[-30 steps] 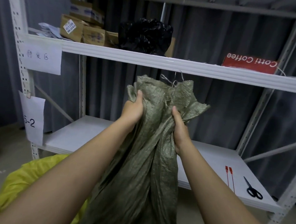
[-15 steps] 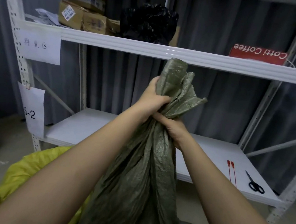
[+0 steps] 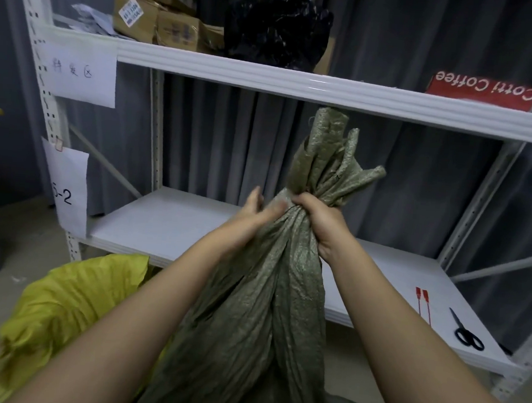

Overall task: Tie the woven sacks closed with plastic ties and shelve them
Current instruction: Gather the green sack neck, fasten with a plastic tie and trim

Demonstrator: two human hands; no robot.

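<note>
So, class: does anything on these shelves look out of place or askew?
Yes: the red box on the upper shelf lies upside down, its "Cotti Coffee" lettering inverted. Nothing else stands out.

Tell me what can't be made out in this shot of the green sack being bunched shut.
- Head view: contents of the green sack, hidden by its woven cloth.
- Left hand: motion-blurred, so its hold on the neck is unclear; right hand plainly grips it.
- Yellow sack: partly behind the left arm.
- Red plastic ties on the lower shelf: too small to count surely.
- Cardboard boxes: labels blurred, tops cut off.
</note>
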